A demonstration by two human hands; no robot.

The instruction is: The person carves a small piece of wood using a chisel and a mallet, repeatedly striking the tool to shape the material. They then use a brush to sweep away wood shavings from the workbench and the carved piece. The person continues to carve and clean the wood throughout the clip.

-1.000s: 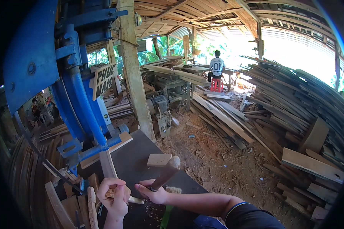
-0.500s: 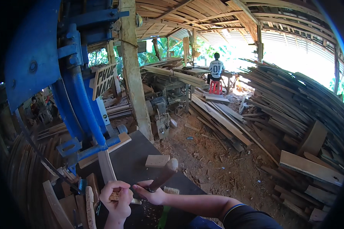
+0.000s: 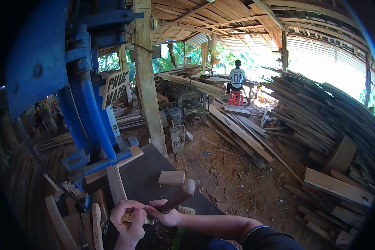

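Note:
Low in the view, over the dark tabletop (image 3: 148,171), my left hand (image 3: 128,220) is closed in a pinch around a small, pale carved wood piece (image 3: 138,218). Close against it, my right hand (image 3: 166,214) grips a tool with a thick round wooden handle (image 3: 180,196). The handle slants up and to the right; the tool's working end is hidden by my fingers. The fingertips of both hands meet above the wood piece. Beneath my right wrist lies a brush with pale bristles (image 3: 186,210) and a green handle (image 3: 178,238). Small shavings lie by the hands.
A rectangular wooden block (image 3: 172,177) rests on the tabletop. The blue machine (image 3: 87,100) with its narrow metal blade rises at left, beside a wooden post (image 3: 148,83). Stacked planks (image 3: 321,108) fill the right side. Farther off, a person (image 3: 237,77) sits on a red stool (image 3: 236,98).
The tool's handle end has dipped slightly, and my right fingers have come up against my left fingertips. Both hands keep their grip. The block and brush stay put.

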